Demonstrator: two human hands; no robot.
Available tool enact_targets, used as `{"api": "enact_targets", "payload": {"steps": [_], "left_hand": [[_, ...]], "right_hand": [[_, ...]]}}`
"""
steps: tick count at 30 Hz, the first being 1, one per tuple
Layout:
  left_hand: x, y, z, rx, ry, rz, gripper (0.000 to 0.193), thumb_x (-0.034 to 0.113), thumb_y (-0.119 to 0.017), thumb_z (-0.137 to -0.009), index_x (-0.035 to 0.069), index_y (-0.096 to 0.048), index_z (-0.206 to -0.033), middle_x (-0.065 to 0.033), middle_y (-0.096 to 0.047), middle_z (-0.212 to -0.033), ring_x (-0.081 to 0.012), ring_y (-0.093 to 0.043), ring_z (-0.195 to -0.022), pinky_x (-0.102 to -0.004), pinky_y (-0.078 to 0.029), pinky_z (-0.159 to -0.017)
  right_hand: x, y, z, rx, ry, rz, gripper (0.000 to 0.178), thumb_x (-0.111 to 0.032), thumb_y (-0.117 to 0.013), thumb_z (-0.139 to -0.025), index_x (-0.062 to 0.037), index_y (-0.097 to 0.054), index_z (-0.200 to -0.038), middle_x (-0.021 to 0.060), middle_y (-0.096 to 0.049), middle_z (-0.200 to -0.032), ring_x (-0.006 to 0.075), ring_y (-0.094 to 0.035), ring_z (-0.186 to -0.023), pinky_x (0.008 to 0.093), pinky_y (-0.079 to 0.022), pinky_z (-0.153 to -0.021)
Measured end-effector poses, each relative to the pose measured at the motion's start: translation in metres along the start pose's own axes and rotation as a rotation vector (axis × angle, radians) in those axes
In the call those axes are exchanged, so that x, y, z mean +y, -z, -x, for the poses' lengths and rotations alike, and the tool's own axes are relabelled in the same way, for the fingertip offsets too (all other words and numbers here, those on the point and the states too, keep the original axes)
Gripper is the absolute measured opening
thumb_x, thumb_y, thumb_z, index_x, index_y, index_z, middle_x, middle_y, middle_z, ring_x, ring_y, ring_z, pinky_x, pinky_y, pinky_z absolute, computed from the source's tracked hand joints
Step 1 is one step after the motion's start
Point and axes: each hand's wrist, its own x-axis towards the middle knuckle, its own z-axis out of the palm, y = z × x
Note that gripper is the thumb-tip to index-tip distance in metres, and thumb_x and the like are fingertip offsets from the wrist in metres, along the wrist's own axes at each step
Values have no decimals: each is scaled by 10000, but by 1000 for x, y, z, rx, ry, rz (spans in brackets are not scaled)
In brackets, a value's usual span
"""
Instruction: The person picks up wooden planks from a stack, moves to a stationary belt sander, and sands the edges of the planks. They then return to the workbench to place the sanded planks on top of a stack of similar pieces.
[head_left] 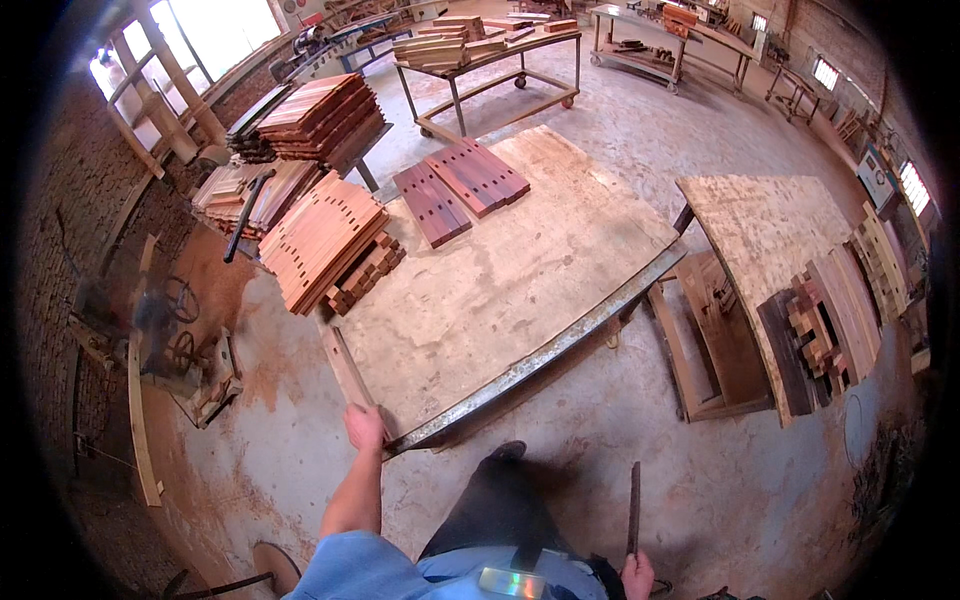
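Note:
My left hand is closed round the near end of a narrow wooden strip. This strip runs along the left edge of the worktable, by its near corner, with a small dark spot near its far end. Low at the right, my right hand grips a thin dark bar, which points up and away over the floor. Whether the bar is metal or wood I cannot tell. On the table's far side lie reddish-brown boards with dark holes in them.
Light-brown slotted boards are stacked on small blocks at the table's left. Behind them stands a tall pile of red boards. A second plywood-topped table with wood pieces is on the right. A wheeled cart stands farther off.

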Motion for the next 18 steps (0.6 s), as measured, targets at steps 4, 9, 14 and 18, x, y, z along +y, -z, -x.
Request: {"api": "enact_targets", "payload": {"steps": [4,9,14,18], "left_hand": [[-34,-20,-23,-115,-22,322,313,227,-602,-765,-66,-607,-879,-225,-645,-833,-348,-616,-789,-418,-475,-744],[-44,-33,-30,-167,-35,466,332,227,-587,-788,-73,-614,-928,-227,-648,-834,-314,-629,-779,-397,-483,-725],[-48,-33,-35,-178,-31,403,313,223,-581,-794,-68,-611,-905,-208,-647,-801,-299,-631,-762,-397,-483,-714],[-25,-14,-18,-136,-14,280,283,213,-591,-765,-57,-602,-851,-212,-643,-802,-349,-625,-769,-422,-483,-721]], "right_hand": [[3,-14,9,-62,19,28,273,-300,-492,-880,-95,-630,-996,79,-611,-865,211,-600,-733,376,-495,-607],[-3,0,-6,-98,41,42,243,-290,-505,-867,-99,-641,-933,78,-603,-827,220,-598,-712,385,-489,-578],[-10,15,-18,-140,42,71,222,-286,-514,-860,-119,-654,-905,76,-609,-797,224,-601,-672,397,-487,-550],[-21,25,-26,-124,-56,20,229,-289,-515,-860,-133,-674,-915,79,-625,-794,229,-614,-673,400,-490,-542]]}}
